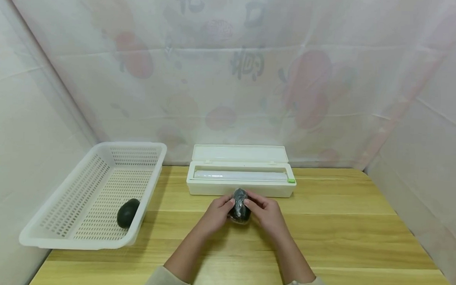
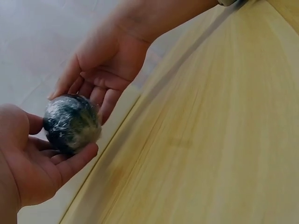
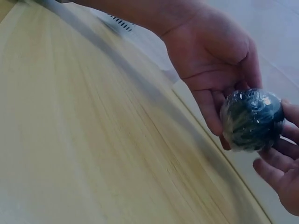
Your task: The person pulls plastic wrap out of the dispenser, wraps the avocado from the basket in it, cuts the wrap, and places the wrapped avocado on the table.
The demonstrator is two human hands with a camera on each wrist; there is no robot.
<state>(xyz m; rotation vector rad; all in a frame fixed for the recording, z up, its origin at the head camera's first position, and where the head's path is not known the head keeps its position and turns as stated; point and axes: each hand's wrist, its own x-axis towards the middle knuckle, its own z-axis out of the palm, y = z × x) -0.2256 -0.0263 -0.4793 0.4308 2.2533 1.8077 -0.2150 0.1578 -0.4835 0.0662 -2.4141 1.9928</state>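
Note:
A dark avocado [image 1: 240, 206] wrapped in clear cling film is held between both hands, in front of the film box. My left hand [image 1: 216, 213] grips it from the left and my right hand [image 1: 269, 214] from the right, thumbs on its near face. In the left wrist view, the film on the wrapped avocado [image 2: 70, 122] looks wrinkled and shiny, with fingers curled round its sides. The right wrist view shows film bunched at one end of the avocado [image 3: 252, 120]. Just behind the hands stands a white cling film box [image 1: 241, 189], lid raised, with a film roll [image 1: 242, 176] inside.
At the left of the wooden table [image 1: 345, 230] stands a white perforated plastic basket [image 1: 150, 198]. An unwrapped dark avocado [image 1: 128, 213] lies in it by the right wall. A green slider [image 1: 291, 180] sits at the box's right end. Printed cloth [image 1: 222, 83] hangs behind the table.

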